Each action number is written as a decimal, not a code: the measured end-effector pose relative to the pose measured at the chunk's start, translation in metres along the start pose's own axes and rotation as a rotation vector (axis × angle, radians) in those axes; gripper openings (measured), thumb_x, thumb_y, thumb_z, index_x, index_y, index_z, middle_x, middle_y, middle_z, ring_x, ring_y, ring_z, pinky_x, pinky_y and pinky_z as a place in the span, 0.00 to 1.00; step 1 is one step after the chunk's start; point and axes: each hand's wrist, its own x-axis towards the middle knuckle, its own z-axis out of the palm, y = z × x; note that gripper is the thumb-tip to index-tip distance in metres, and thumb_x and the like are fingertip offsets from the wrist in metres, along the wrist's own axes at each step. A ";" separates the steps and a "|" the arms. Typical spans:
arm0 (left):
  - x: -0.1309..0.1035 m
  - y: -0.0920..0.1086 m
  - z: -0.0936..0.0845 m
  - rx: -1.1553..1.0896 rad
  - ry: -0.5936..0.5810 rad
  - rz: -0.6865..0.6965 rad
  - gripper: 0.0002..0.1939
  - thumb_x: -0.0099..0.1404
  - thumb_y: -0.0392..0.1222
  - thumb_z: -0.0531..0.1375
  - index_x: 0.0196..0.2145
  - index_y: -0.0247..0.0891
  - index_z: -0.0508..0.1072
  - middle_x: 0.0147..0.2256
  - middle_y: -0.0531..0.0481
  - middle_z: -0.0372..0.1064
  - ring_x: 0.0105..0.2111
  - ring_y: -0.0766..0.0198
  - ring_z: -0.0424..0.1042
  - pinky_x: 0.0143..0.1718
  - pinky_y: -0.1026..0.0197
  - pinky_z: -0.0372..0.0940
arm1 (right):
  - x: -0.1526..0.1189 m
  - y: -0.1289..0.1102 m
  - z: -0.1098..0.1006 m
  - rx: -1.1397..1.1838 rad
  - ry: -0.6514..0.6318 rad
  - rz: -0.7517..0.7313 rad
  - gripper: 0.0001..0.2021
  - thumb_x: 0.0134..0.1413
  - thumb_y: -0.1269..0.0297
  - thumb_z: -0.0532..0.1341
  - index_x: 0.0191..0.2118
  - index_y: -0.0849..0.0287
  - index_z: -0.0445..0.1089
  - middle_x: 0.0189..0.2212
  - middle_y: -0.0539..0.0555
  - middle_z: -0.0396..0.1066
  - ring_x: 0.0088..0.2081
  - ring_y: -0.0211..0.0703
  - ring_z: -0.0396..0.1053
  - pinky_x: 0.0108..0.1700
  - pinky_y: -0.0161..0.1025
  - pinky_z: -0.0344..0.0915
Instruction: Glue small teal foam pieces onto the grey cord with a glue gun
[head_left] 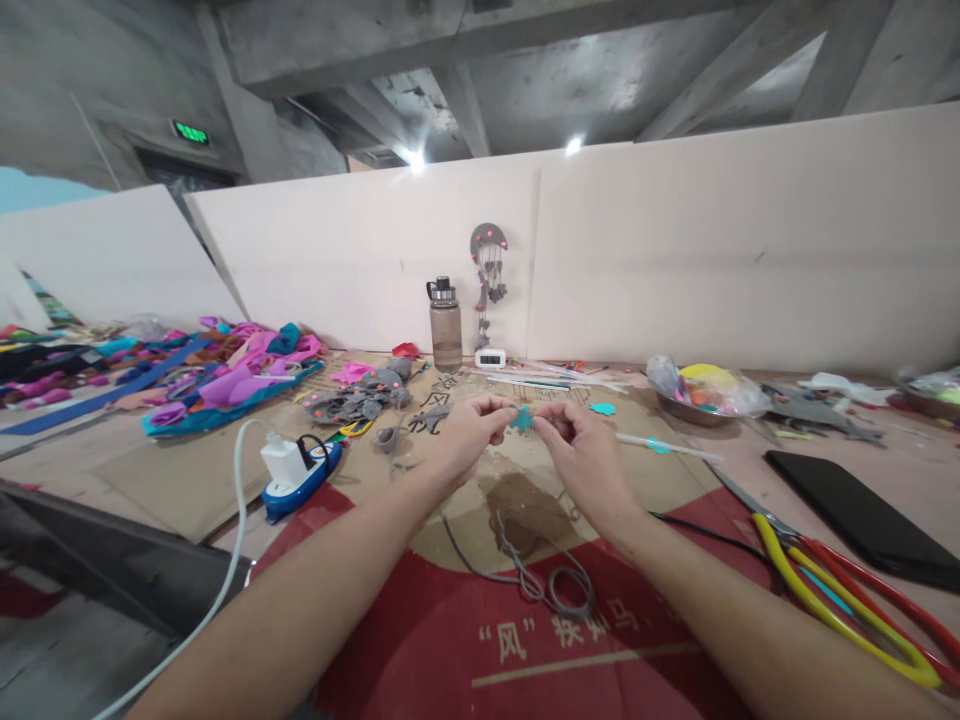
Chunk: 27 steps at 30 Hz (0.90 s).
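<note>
Two bare hands, watched from my remote post: forearms enter from the lower corners, elbows cut off, wrists converging above one printed cardboard sheet (420,640). Left hand (477,432): thumb and forefinger pinching one side of a teal flower cutout (522,421). Right hand (583,455): pinching its opposite side; fingertips hide the edges. Loose teal cutouts: two, one beyond the right hand, one on a white stick (691,453). Grey cord (574,598): looped below; I cannot trace its ends. Smartphone (862,515): one, cropped at right
</note>
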 end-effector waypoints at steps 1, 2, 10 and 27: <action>0.000 0.001 0.000 -0.034 -0.012 -0.018 0.12 0.48 0.45 0.65 0.25 0.33 0.71 0.20 0.55 0.60 0.19 0.74 0.54 0.22 0.66 0.50 | 0.000 0.000 0.000 -0.009 0.000 -0.008 0.07 0.52 0.61 0.57 0.31 0.58 0.68 0.22 0.48 0.63 0.24 0.37 0.55 0.29 0.36 0.53; 0.000 0.002 0.001 -0.063 -0.023 -0.039 0.12 0.47 0.45 0.66 0.25 0.33 0.71 0.20 0.55 0.60 0.19 0.74 0.54 0.23 0.66 0.51 | 0.000 0.001 -0.001 -0.014 0.002 -0.011 0.07 0.52 0.61 0.57 0.31 0.58 0.68 0.22 0.48 0.62 0.24 0.37 0.55 0.28 0.36 0.53; -0.001 0.005 0.001 -0.111 -0.061 -0.134 0.13 0.46 0.44 0.67 0.24 0.33 0.69 0.19 0.56 0.59 0.18 0.75 0.55 0.20 0.69 0.50 | -0.001 0.004 -0.002 -0.157 0.016 -0.147 0.06 0.53 0.63 0.57 0.28 0.58 0.67 0.22 0.49 0.63 0.25 0.38 0.57 0.29 0.36 0.53; -0.002 0.002 0.003 -0.077 -0.149 -0.108 0.13 0.53 0.45 0.65 0.29 0.32 0.69 0.21 0.49 0.70 0.19 0.69 0.69 0.21 0.68 0.62 | 0.002 -0.004 0.000 0.201 -0.034 0.202 0.14 0.45 0.55 0.62 0.32 0.61 0.71 0.23 0.50 0.69 0.24 0.37 0.60 0.28 0.36 0.55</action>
